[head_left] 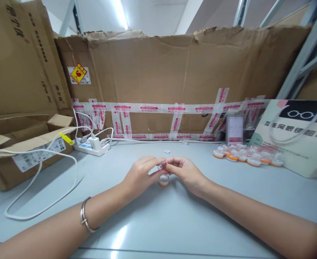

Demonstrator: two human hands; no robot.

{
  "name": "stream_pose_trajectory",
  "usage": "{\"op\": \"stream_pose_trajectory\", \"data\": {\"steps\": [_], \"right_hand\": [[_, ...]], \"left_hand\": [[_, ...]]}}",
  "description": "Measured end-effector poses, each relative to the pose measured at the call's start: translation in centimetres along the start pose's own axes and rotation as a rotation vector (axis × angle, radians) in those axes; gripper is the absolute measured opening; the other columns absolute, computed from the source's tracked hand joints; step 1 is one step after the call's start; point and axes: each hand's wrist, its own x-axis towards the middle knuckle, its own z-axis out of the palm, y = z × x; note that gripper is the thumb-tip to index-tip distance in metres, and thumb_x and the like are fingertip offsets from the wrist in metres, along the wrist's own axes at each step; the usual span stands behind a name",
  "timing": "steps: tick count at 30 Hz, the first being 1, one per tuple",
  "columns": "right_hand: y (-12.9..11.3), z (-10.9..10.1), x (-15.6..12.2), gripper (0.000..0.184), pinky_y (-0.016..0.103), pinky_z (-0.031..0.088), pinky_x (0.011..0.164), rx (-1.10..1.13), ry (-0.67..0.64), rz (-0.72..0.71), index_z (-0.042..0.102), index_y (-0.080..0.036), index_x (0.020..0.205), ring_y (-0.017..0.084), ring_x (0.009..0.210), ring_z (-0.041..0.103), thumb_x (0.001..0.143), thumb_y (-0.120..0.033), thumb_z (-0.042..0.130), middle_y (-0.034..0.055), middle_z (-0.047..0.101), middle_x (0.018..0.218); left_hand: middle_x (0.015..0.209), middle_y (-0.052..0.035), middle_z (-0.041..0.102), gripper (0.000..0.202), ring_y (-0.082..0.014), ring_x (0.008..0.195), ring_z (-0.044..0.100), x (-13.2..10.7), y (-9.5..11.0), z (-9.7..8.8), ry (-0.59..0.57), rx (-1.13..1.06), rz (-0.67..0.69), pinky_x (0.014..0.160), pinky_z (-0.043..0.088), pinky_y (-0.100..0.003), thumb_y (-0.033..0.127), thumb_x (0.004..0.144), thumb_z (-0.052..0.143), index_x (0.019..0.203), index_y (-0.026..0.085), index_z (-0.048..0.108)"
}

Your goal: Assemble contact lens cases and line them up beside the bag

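Observation:
My left hand (141,172) and my right hand (184,171) meet over the middle of the grey table (158,223). Their fingertips pinch a small clear piece (162,166) between them. Just below it, a small clear container with an orange base (163,180) sits between the two hands, touching the table. A silver bracelet circles my left wrist. Both hands have their fingers curled in a pinch.
A row of several similar orange-based clear containers (246,156) stands at the right, before a white paper bag (296,136). A white power strip (92,146) with cables lies at the back left beside cardboard boxes (18,144). A taped cardboard wall (174,82) closes the back.

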Motion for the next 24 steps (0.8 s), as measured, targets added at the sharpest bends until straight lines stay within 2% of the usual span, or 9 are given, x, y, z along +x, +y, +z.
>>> {"op": "stream_pose_trajectory", "data": {"steps": [2,5,7,9,12,17,19,21,24], "right_hand": [[-0.7,-0.9,0.4,0.026,0.028,0.044,0.07,-0.035,0.065,-0.049,0.067,-0.014,0.076,0.011,0.065,0.055,0.064,-0.037,0.07,0.0017,0.064,0.069],[-1.8,-3.6,1.3,0.026,0.029,0.044,0.074,-0.044,0.22,-0.144,0.067,-0.015,0.077,0.013,0.069,0.056,0.063,-0.036,0.071,0.0034,0.066,0.075],[-2.1,-5.5,1.8,0.027,0.031,0.044,0.079,-0.014,0.286,-0.131,0.067,-0.015,0.08,0.012,0.071,0.057,0.062,-0.034,0.072,0.0034,0.066,0.078],[-2.0,-6.8,2.2,0.027,0.031,0.044,0.081,0.025,0.316,-0.088,0.067,-0.015,0.084,0.012,0.071,0.058,0.062,-0.031,0.071,0.0031,0.066,0.078],[-1.7,-7.4,2.2,0.025,0.028,0.045,0.082,0.072,0.304,-0.022,0.066,-0.013,0.085,0.01,0.071,0.058,0.064,-0.026,0.07,0.0029,0.066,0.076],[-1.8,-7.4,2.0,0.02,0.027,0.049,0.075,0.113,0.323,-0.021,0.059,-0.016,0.083,0.01,0.066,0.061,0.067,-0.021,0.068,0.0002,0.065,0.067],[-1.7,-7.8,2.1,0.019,0.027,0.05,0.07,0.121,0.343,-0.027,0.054,-0.018,0.078,0.011,0.062,0.062,0.066,-0.022,0.069,-0.0008,0.064,0.064],[-1.5,-8.3,2.3,0.022,0.026,0.05,0.066,0.111,0.328,-0.026,0.053,-0.018,0.076,0.011,0.06,0.062,0.066,-0.026,0.07,-0.001,0.064,0.064],[-0.7,-9.0,2.7,0.024,0.023,0.048,0.06,0.088,0.285,-0.028,0.057,-0.018,0.083,0.009,0.057,0.061,0.066,-0.029,0.07,-0.0016,0.063,0.065]], "left_hand": [[0.09,-0.0052,0.068,0.024,-0.0167,0.082,0.062,0.2,-0.3,-0.3,0.023,-0.045,-0.107,0.076,0.049,-0.03,0.029,0.079,0.061,0.1,0.019,0.062],[0.094,-0.0056,0.068,0.02,-0.0167,0.085,0.062,0.8,-1.3,-0.6,0.05,-0.053,-0.254,0.078,0.049,-0.03,0.03,0.082,0.055,0.096,0.018,0.063],[0.093,-0.0058,0.067,0.022,-0.0164,0.083,0.062,1.6,-2.2,-0.4,-0.027,-0.042,-0.299,0.076,0.05,-0.03,0.029,0.084,0.052,0.098,0.017,0.063],[0.095,-0.0072,0.067,0.024,-0.0169,0.082,0.062,2.8,-2.9,0.3,-0.186,-0.01,-0.311,0.072,0.05,-0.028,0.028,0.083,0.051,0.101,0.016,0.062],[0.096,-0.009,0.066,0.027,-0.0184,0.081,0.062,5.2,-3.9,2.2,-0.423,0.092,-0.247,0.07,0.05,-0.027,0.025,0.08,0.053,0.103,0.014,0.061],[0.1,-0.0119,0.063,0.034,-0.0198,0.084,0.06,8.9,-5.4,6.9,-0.445,0.13,-0.198,0.079,0.045,-0.03,0.013,0.077,0.052,0.11,0.013,0.059],[0.091,-0.0107,0.064,0.029,-0.021,0.082,0.06,9.7,-5.9,8.5,-0.463,0.129,-0.199,0.078,0.045,-0.03,0.012,0.072,0.056,0.1,0.013,0.064],[0.083,-0.0096,0.064,0.022,-0.0213,0.08,0.06,10.0,-6.5,9.6,-0.461,0.125,-0.217,0.077,0.045,-0.03,0.009,0.07,0.055,0.089,0.013,0.067],[0.078,-0.0085,0.063,0.022,-0.021,0.077,0.059,10.0,-7.3,9.9,-0.424,0.102,-0.262,0.075,0.045,-0.03,0.004,0.067,0.052,0.08,0.012,0.067]]}}
